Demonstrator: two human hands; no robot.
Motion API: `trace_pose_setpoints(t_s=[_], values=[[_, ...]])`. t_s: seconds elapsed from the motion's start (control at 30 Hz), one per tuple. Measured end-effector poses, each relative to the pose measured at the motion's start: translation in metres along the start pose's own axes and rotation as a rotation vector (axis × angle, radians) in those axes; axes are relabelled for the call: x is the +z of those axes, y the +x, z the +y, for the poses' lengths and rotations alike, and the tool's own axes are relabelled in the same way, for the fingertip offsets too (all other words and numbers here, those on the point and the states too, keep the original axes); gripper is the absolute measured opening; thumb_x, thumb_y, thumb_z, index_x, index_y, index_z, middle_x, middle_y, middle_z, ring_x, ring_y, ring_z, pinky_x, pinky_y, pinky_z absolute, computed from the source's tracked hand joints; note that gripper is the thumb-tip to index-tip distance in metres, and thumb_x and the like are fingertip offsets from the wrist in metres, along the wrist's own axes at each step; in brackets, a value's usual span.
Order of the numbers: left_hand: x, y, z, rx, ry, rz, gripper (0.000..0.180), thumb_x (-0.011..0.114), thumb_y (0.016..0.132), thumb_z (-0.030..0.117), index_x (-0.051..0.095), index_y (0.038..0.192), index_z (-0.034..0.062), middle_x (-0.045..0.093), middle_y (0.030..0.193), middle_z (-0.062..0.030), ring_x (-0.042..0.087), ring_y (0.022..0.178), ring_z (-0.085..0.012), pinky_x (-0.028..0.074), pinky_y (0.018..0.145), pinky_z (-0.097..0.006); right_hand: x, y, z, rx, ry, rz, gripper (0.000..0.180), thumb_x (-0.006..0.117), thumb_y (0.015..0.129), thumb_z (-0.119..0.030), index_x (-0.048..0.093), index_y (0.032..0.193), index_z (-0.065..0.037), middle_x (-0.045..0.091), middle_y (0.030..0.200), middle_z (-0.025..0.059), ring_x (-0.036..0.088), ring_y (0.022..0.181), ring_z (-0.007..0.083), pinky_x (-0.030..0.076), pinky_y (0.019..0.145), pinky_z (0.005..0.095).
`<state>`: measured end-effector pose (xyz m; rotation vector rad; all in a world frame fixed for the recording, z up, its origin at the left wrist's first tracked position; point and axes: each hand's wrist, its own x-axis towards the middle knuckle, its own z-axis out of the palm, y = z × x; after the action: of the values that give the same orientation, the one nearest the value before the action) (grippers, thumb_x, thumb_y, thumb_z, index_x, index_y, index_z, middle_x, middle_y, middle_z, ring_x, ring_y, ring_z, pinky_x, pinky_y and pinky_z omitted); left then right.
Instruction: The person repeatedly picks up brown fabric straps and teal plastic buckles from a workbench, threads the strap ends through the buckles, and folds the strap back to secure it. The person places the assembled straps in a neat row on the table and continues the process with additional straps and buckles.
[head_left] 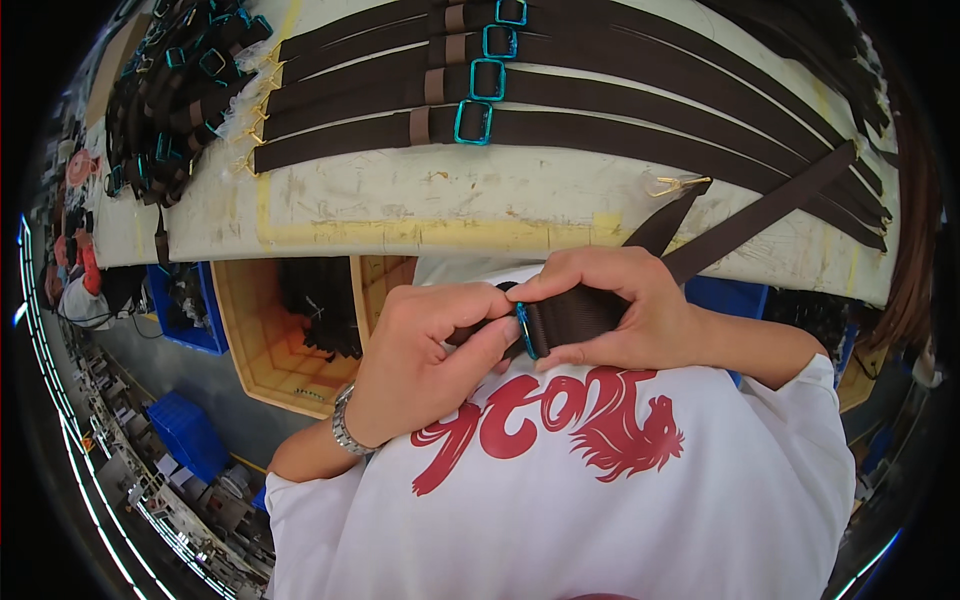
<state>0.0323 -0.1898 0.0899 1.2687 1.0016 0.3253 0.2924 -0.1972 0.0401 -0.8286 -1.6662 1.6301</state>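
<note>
Close to my chest, a dark brown webbing strap (578, 318) runs through a shiny blue metal buckle (527, 331). My left hand (432, 345), with a metal watch on its wrist, pinches the strap and the buckle's left side between thumb and fingers. On the other side, my right hand (650, 305) is closed around the webbing, thumb and fingers next to the buckle. Two lengths of strap pass from behind my right hand onto the table; one ends in a gold snap hook (676, 186). My fingers partly cover the buckle and the webbing in it.
Several finished-looking brown straps (340, 142) with blue buckles lie side by side across the worn table (330, 215). A tangled pile of straps (180, 100) sits at the far left. Below the table's front edge stand a yellow crate (250, 345) and a blue crate (213, 310).
</note>
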Motion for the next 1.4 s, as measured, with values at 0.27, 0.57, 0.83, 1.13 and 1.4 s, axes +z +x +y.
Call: trace_pose_setpoints(t_s=[0.27, 0.57, 0.83, 1.13, 1.4], values=[[-0.013, 0.009, -0.009, -0.161, -0.339, -0.063, 0.012, 0.069, 0.105, 0.010, 0.073, 0.109, -0.0012, 0.074, 0.090, -0.0075, 0.061, 0.056, -0.0068, 0.047, 0.054, -0.022, 0.006, -0.001, -0.004, 0.071, 0.023, 0.049, 0.049, 0.095, 0.084, -0.015, 0.073, 0.127, -0.006, 0.077, 0.109, 0.0070, 0.074, 0.098, 0.0188, 0.057, 0.089, 0.0313], [-0.036, 0.029, 0.017, 0.516, 0.326, -0.147, 0.027, 0.089, 0.080, 0.009, 0.080, 0.106, 0.0050, 0.067, 0.113, -0.0117, 0.062, 0.105, -0.0252, 0.052, 0.081, -0.035, 0.001, 0.007, -0.015, 0.307, 0.250, -0.073, 0.050, 0.098, 0.080, -0.020, 0.074, 0.123, -0.008, 0.077, 0.107, 0.0002, 0.069, 0.097, 0.0083, 0.054, 0.089, 0.0259], [-0.017, 0.043, 0.036, 0.358, -0.317, -0.205, 0.020, 0.081, 0.094, 0.016, 0.070, 0.101, 0.0005, 0.070, 0.109, -0.0143, 0.066, 0.103, -0.0234, 0.050, 0.095, -0.039, 0.006, 0.022, -0.029, 0.266, 0.120, -0.228, 0.049, 0.096, 0.085, -0.035, 0.075, 0.116, -0.003, 0.078, 0.105, 0.0103, 0.074, 0.096, 0.0204, 0.058, 0.088, 0.0336], [-0.036, 0.012, 0.026, 0.326, -0.658, 0.011, 0.010, 0.068, 0.104, 0.006, 0.070, 0.109, -0.0031, 0.074, 0.099, -0.0092, 0.068, 0.072, -0.0117, 0.057, 0.066, -0.027, -0.051, 0.048, -0.046, 0.110, -0.220, -0.217, 0.037, 0.084, 0.093, -0.021, 0.073, 0.124, -0.002, 0.077, 0.105, 0.0116, 0.073, 0.095, 0.0217, 0.057, 0.086, 0.0360], [-0.033, 0.042, 0.016, 0.237, -0.314, 0.130, 0.011, 0.074, 0.102, 0.009, 0.074, 0.108, -0.0002, 0.073, 0.097, 0.0010, 0.060, 0.079, -0.0029, 0.050, 0.067, -0.020, -0.067, 0.074, -0.057, -0.624, -1.044, -0.087, 0.046, 0.078, 0.079, -0.003, 0.070, 0.124, -0.001, 0.069, 0.115, 0.0120, 0.065, 0.104, 0.0308, 0.055, 0.091, 0.0428]])
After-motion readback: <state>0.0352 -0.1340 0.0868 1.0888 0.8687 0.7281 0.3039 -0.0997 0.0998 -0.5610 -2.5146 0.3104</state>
